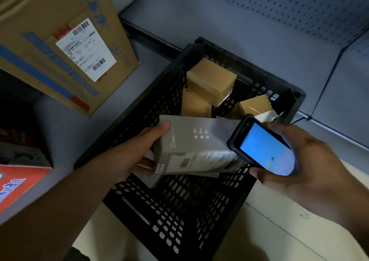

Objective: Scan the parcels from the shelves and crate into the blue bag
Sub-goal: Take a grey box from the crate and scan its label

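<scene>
Two hands: both work over the black crate (171, 210); each grips one item.
Left hand (137, 152): thumb pressed on the far-left corner of the grey box (195, 140), fingers curled under its left end, gripping it.
Grey box: held above the crate's open top, long side running left to right, printed face upward. A small white sticker sits at its near-left corner.
Right hand (313, 160): fingers wrapped round the handheld scanner (263, 148) from the right and beneath. One fingertip shows at the device's near edge.
Handheld scanner: dark case, screen lit blue and facing up, a green dot lit near its top end. That end overlaps the right end of the grey box; whether they touch cannot be told.
Black crate: perforated plastic walls, open top. Its far end lies against the grey shelf (239, 31), its near end over the pale floor (279, 230).
Brown parcels (211, 79): three small cardboard boxes lie in the far part of the crate, beyond the grey box. One rests tilted on top of another at the left. The third lies at the right, with a white packet (267, 115) just beside it.
Large carton (30, 11): on the shelf left of the crate, brown with blue and red print. A white shipping label (85, 50) with two barcodes faces up.
Red box (18, 186): at the lower left edge, partly cut off.
Back panel (299, 5): pegboard, rising behind the shelf.
</scene>
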